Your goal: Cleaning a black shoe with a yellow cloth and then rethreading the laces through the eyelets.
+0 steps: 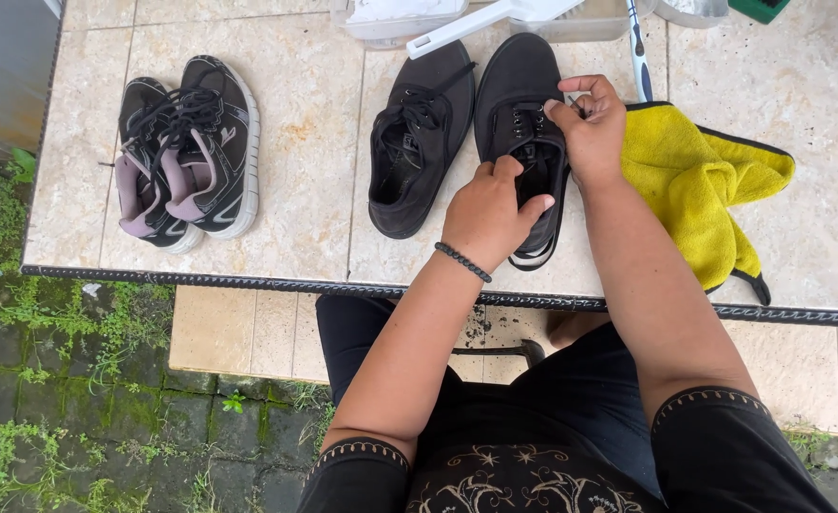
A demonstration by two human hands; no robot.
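Your left hand (487, 214) grips the collar of the right-hand black canvas shoe (518, 85) on the tiled table (305, 114); your right hand (590, 123) pinches its black lace (536, 119) near the eyelets. Its mate (419, 142) lies just beside it, laces loose. A crumpled yellow microfibre cloth (694, 176) with black edging lies to the right. Further left sits a pair of black mesh trainers (186, 152) with pale pink lining. White plastic tubs (404, 19) line the far edge.

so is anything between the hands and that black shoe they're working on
Nothing visible. The left hand grips the black canvas shoe at its opening, and the right hand pinches its lace. The yellow cloth lies beside it.
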